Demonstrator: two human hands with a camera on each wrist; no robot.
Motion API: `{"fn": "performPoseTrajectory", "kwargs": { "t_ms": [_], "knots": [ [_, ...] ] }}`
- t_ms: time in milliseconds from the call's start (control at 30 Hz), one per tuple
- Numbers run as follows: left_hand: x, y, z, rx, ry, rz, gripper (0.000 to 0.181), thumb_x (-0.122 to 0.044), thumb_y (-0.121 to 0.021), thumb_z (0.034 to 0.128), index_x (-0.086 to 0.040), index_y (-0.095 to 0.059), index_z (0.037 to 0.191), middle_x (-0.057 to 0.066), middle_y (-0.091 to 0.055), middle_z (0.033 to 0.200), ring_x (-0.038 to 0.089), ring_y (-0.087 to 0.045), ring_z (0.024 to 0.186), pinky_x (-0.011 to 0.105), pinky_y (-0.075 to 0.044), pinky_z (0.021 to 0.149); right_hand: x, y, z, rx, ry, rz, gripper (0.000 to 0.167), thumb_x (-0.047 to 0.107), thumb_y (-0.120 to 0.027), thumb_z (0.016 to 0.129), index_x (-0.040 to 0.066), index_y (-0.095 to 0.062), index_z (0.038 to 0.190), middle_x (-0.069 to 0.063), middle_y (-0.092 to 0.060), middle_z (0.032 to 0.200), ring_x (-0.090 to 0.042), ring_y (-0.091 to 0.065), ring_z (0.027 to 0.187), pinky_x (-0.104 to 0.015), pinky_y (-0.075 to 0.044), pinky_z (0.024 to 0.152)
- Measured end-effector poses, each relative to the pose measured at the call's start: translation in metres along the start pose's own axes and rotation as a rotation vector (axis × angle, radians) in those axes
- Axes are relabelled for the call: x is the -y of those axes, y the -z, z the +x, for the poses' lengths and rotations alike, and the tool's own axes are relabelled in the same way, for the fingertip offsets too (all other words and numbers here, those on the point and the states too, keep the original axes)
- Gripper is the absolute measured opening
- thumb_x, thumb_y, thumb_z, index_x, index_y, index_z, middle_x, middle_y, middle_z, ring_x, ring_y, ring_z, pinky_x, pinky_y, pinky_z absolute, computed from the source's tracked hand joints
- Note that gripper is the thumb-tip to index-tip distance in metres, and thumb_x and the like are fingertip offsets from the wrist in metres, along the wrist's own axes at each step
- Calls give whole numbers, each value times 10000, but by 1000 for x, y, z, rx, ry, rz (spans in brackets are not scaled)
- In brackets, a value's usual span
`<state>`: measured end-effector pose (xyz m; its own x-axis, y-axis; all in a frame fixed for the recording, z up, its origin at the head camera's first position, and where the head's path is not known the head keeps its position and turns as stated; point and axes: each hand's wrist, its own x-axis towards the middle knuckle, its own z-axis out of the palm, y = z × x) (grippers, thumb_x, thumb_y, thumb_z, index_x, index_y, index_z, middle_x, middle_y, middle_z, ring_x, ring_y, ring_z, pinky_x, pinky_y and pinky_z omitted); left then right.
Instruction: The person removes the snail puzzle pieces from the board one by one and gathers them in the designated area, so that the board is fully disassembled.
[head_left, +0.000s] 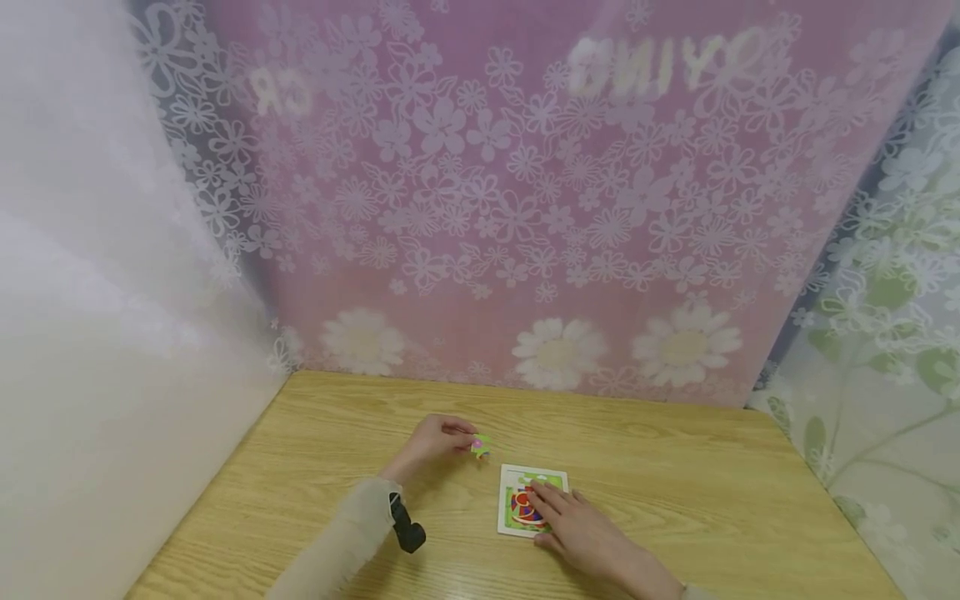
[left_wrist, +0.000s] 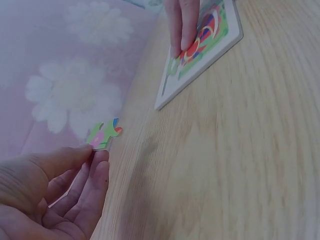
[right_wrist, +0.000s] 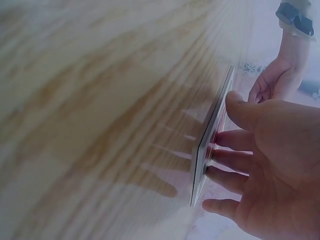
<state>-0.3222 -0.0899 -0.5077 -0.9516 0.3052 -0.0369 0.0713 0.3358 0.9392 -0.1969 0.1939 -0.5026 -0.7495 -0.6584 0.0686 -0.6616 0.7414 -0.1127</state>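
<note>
Between thumb and fingertips my left hand (head_left: pixel 437 439) pinches a small green jigsaw piece (head_left: pixel 481 446) with a pink spot, held just above the table. The left wrist view shows the puzzle piece (left_wrist: pixel 103 135) with blue and red at one edge. To its right lies a white-framed puzzle board (head_left: pixel 501 500) with a red, blue and green picture. A gap without pieces shows at the board's upper left. My right hand (head_left: pixel 581 529) rests its straight fingers on the board, covering its right part. In the right wrist view the board (right_wrist: pixel 212 125) appears edge-on beneath the fingers.
Wood-grain table (head_left: pixel 337 433) lies under both hands. A flowered pink curtain (head_left: pixel 480 208) hangs along its back edge, with a white panel (head_left: pixel 112 292) at left and a flowered sheet (head_left: pixel 885 400) at right. A black strap (head_left: pixel 406 525) circles the left wrist.
</note>
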Motion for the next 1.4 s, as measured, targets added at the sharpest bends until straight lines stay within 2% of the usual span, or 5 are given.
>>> {"fn": "performPoseTrajectory", "kwargs": {
  "t_ms": [467,833,1000,1200,1400],
  "knots": [
    [12,41,-12,-81,44,-35,223,-81,-694,964,64,-721,1132,133,-750,983,299,-728,895,408,-617,807,1,1,0,16,-8,9,621,426,-511,1050,-10,-475,1491,-174,-433,1559,-379,-469,1386,-591,-434,1071],
    [22,79,-18,-174,117,-4,238,-65,-678,970,84,-703,1154,135,-737,967,246,-715,831,380,-618,789,-1,-2,0,12,3,11,626,432,-495,1055,-16,-470,1492,-186,-427,1560,-383,-469,1385,-594,-439,1064],
    [31,93,-17,-200,116,64,221,-81,-691,960,61,-725,1127,119,-749,951,222,-721,803,357,-614,747,-1,-2,0,18,-8,31,623,426,-497,1058,-13,-461,1498,-183,-425,1561,-378,-457,1396,-589,-421,1085],
    [33,107,-17,-207,114,37,246,-63,-674,969,93,-696,1158,216,-727,1033,300,-722,863,387,-616,777,-2,-4,0,15,-17,35,620,434,-495,1058,-1,-467,1498,-165,-430,1562,-364,-459,1397,-583,-412,1095],
    [33,117,-16,-235,122,16,282,-50,-656,979,137,-661,1190,244,-718,1039,369,-712,909,447,-603,826,-2,-4,-1,6,-11,10,607,422,-501,1058,0,-475,1494,-161,-439,1558,-355,-461,1398,-577,-418,1092]
  ]
}}
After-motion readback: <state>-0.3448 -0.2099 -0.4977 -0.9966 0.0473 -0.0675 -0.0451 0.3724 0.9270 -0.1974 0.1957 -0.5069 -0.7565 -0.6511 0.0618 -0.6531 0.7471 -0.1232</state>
